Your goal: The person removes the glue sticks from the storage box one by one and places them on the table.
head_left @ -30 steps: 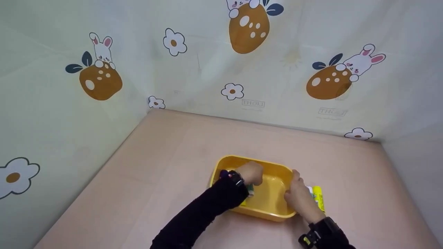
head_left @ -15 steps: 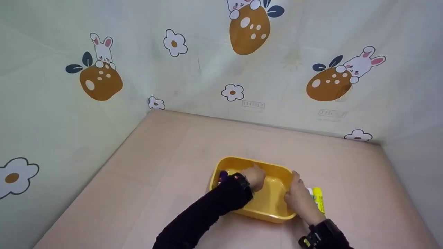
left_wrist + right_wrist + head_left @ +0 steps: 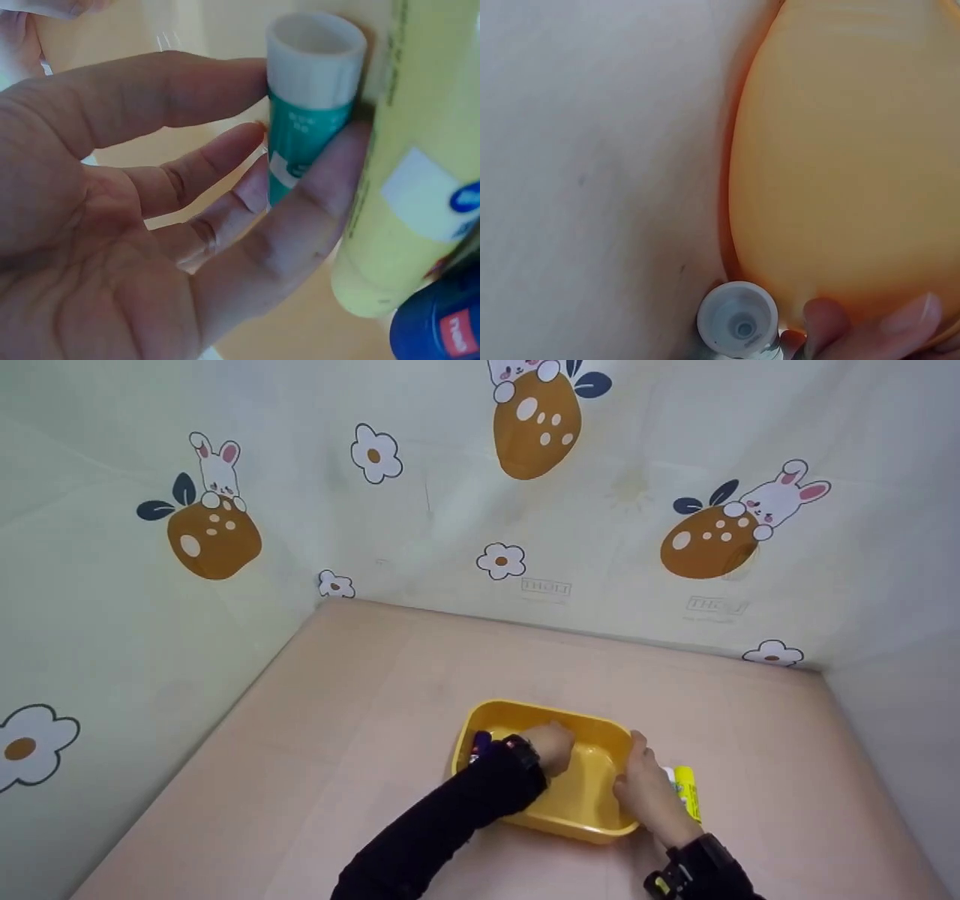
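A yellow plastic bin [image 3: 570,826] sits on the table in the head view. My left hand [image 3: 551,748] reaches down inside it. Seen from the left wrist, that hand pinches a green glue stick [image 3: 306,124] with a white, hollow end between thumb and finger. Close beside the fingers lean a yellow tube [image 3: 405,165] and a dark blue stick [image 3: 435,326] with a red label. My right hand [image 3: 649,791] grips the bin's right wall, with its fingertips [image 3: 911,319] showing low in the right wrist view.
Just right of the bin, outside it, stand a yellow glue stick [image 3: 688,791] and a white one [image 3: 670,774], partly behind my right hand. A white round end [image 3: 739,319] shows beside the bin wall. Printed cloth walls [image 3: 420,532] border the table.
My left hand has shifted slightly right within the bin, and the green stick seen under its wrist a second ago is now hidden in the head view. My right hand stays on the wall.
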`<action>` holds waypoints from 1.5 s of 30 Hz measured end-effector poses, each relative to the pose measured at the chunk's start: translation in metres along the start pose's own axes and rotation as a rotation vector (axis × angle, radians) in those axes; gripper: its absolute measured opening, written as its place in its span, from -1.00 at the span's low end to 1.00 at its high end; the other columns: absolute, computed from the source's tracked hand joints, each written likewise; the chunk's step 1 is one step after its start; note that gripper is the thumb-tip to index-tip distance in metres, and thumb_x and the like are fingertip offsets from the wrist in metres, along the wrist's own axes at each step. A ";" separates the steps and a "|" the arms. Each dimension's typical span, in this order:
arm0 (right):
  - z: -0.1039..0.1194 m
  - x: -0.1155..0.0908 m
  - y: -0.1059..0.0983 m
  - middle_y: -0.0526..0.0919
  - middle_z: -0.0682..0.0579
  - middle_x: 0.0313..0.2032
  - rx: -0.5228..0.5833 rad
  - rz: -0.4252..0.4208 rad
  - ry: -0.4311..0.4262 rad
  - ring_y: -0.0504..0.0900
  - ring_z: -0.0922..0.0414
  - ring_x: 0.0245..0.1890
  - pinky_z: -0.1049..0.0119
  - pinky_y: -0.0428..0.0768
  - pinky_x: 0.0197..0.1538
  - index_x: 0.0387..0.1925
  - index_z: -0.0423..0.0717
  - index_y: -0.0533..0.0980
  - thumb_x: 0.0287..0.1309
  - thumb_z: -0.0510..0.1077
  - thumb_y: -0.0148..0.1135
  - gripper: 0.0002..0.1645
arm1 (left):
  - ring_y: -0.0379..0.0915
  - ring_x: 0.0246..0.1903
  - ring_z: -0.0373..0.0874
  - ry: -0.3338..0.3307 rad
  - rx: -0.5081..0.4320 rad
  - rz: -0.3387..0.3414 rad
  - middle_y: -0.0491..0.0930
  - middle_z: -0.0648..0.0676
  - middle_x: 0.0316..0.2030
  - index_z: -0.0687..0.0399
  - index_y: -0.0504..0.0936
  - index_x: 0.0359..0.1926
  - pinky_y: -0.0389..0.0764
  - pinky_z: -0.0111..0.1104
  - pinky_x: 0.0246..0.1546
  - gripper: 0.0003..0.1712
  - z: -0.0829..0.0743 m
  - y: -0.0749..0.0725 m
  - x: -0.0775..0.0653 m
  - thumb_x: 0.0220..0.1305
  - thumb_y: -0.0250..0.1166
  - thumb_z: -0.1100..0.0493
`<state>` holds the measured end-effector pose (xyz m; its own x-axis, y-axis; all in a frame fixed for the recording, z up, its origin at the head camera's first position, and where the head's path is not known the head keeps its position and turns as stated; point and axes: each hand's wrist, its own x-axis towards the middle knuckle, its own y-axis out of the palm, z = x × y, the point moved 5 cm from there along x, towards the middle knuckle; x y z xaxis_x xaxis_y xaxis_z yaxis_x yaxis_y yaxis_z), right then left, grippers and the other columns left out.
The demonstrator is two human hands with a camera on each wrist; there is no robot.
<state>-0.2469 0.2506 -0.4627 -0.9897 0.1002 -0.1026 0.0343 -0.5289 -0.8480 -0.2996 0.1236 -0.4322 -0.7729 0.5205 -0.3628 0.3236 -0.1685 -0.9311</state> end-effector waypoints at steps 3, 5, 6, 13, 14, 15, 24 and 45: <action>0.000 0.000 0.000 0.31 -0.51 0.05 0.003 -0.003 -0.002 0.49 -0.04 -0.35 0.20 0.55 -0.27 0.32 -0.43 -0.17 -0.01 -0.36 -0.01 -0.12 | 0.35 -0.30 -0.16 -0.012 -0.033 0.019 0.53 0.08 -0.10 0.14 0.58 -0.26 0.51 -0.44 -0.26 -0.86 0.003 -0.002 0.000 0.14 0.14 0.32; 0.001 0.000 0.000 0.32 -0.51 0.04 0.001 -0.008 -0.007 0.49 -0.03 -0.38 0.23 0.54 -0.31 0.31 -0.44 -0.16 -0.02 -0.37 -0.01 -0.11 | 0.31 -0.32 -0.15 -0.036 -0.080 0.035 0.50 0.06 -0.13 0.14 0.55 -0.28 0.46 -0.46 -0.36 -0.85 0.005 -0.003 0.001 0.11 0.13 0.36; 0.001 0.000 0.000 0.32 -0.51 0.03 -0.002 -0.011 -0.009 0.48 -0.03 -0.39 0.24 0.53 -0.32 0.31 -0.45 -0.16 -0.03 -0.37 -0.01 -0.12 | 0.30 -0.34 -0.15 -0.041 -0.099 0.042 0.49 0.06 -0.15 0.15 0.53 -0.30 0.42 -0.47 -0.43 -0.85 0.006 -0.005 0.001 0.09 0.12 0.38; 0.001 0.002 0.000 0.31 -0.50 0.08 0.000 -0.004 0.009 0.50 -0.04 -0.30 0.20 0.54 -0.23 0.32 -0.44 -0.17 0.02 -0.37 -0.03 -0.13 | 0.22 -0.58 -0.19 -0.008 -0.245 0.049 0.40 0.10 -0.25 0.18 0.45 -0.44 0.25 -0.52 -0.71 -0.94 0.011 -0.020 -0.006 0.08 0.10 0.39; 0.001 0.003 0.001 0.30 -0.50 0.09 0.004 0.003 0.017 0.50 -0.04 -0.29 0.21 0.54 -0.22 0.33 -0.43 -0.18 0.03 -0.36 -0.03 -0.13 | 0.25 -0.58 -0.20 -0.002 -0.290 0.038 0.38 0.09 -0.25 0.18 0.46 -0.42 0.29 -0.52 -0.70 -0.95 0.013 -0.023 -0.009 0.08 0.11 0.38; 0.001 0.003 0.001 0.30 -0.49 0.10 0.005 0.007 0.020 0.50 -0.04 -0.29 0.21 0.54 -0.22 0.33 -0.43 -0.19 0.04 -0.36 -0.03 -0.13 | 0.26 -0.57 -0.20 0.008 -0.330 0.024 0.37 0.07 -0.27 0.18 0.47 -0.39 0.32 -0.53 -0.67 -0.94 0.016 -0.026 -0.012 0.08 0.13 0.38; 0.001 0.003 0.001 0.29 -0.49 0.11 0.006 0.004 0.009 0.50 -0.02 -0.32 0.24 0.56 -0.26 0.34 -0.41 -0.19 0.04 -0.36 -0.03 -0.12 | 0.34 -0.36 -0.17 0.063 -0.594 -0.104 0.31 0.03 -0.23 0.13 0.46 -0.16 0.51 -0.47 -0.44 -0.72 0.043 -0.041 -0.040 0.06 0.22 0.39; 0.000 0.002 0.001 0.30 -0.45 0.05 0.034 0.022 0.029 0.47 0.01 -0.38 0.29 0.52 -0.33 0.33 -0.39 -0.21 0.01 -0.39 -0.04 -0.11 | 0.36 0.09 0.10 -0.033 -0.846 -0.370 0.48 0.20 0.05 0.16 0.46 -0.01 0.42 -0.01 0.14 -0.57 0.137 -0.006 -0.090 0.07 0.10 0.51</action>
<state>-0.2487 0.2504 -0.4641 -0.9843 0.1120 -0.1362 0.0508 -0.5597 -0.8271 -0.3065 -0.0371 -0.3991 -0.9176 0.3929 -0.0609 0.3339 0.6783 -0.6545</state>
